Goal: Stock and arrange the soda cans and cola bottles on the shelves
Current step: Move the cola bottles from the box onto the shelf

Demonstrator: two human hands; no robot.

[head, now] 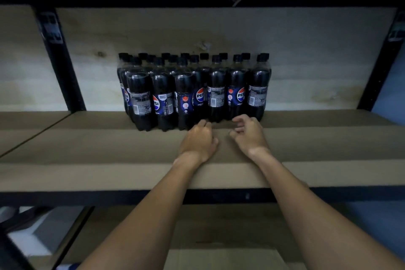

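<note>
Pepsi bottles (192,90) are upright in a tight block, mid-shelf (109,149) and against the back wall. Three on the left of the block stand further forward than the rest, so the front line is stepped.

Both hands are low on the shelf, just in front of the block and holding no bottle. Left hand (198,140) has its fingers curled at a bottle base; I can't tell if it's touching. Right hand (249,136) is loosely curled and empty, near the bases.

My read is we're squaring the front row. Push or pull low at the bases, not the caps, since tall bottles tip. Move one at a time and turn the barcode sides to the back so the logos face out.
</note>
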